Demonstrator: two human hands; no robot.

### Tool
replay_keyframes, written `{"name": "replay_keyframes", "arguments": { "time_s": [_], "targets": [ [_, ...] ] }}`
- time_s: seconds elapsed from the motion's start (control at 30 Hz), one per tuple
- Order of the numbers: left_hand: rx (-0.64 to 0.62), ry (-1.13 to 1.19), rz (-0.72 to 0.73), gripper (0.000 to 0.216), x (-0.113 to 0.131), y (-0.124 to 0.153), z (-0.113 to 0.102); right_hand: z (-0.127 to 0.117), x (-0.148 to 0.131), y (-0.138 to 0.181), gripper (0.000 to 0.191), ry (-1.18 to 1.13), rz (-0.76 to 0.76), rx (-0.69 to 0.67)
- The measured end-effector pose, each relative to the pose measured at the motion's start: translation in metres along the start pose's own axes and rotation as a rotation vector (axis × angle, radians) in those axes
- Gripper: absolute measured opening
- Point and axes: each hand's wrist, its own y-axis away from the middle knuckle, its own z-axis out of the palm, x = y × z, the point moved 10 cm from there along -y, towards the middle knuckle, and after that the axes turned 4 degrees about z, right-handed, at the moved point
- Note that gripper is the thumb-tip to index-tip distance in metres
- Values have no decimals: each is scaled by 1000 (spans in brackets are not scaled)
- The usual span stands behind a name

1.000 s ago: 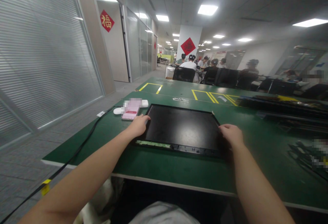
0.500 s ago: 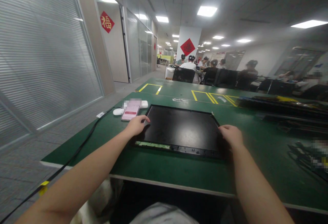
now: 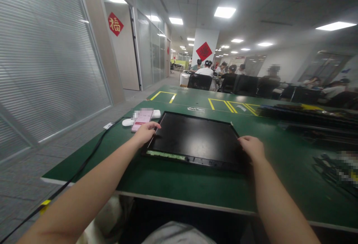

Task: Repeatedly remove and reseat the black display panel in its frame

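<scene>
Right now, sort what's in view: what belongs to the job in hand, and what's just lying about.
In hand:
black panel, left hand and right hand at its side edges
green strip along its near edge

Apparently just lying about:
phone
white objects
dark stack
tangled cables

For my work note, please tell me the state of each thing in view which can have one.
Black panel: dark face up; cannot tell whether fully flat
Green strip: exposed along the panel's near edge
Left hand: at the panel's left edge, grip unclear
Right hand: closed on the panel's right edge
Phone: face up, screen lit
Black cord: draped over the green table's edge
Ceiling lights: on
Blinds: lowered
</scene>
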Motion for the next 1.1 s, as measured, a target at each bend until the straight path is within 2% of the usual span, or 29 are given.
{"name": "replay_keyframes", "arguments": {
  "time_s": [0.13, 0.33, 0.57, 0.87, 1.0, 1.1],
  "targets": [
    [48, 264, -109, 37, -3, 3, 0, -1, 0, 0, 30, 9, 9, 1],
    [167, 455, -193, 35, -7, 5, -6, -1, 1, -1, 29, -8, 17, 0],
    [108, 680, -303, 39, -24, -3, 5, 2, 4, -3, 29, -5, 24, -2],
    [56, 807, -318, 49, -26, -6, 12, 2, 4, -5, 29, -25, 22, -1],
    [74, 803, -314, 54, -25, -4, 9, 4, 7, -5, 29, -29, 37, -12],
    [88, 775, -325, 49, -22, -1, 8, 3, 4, -4, 29, -19, 22, -11]
  ]
}}
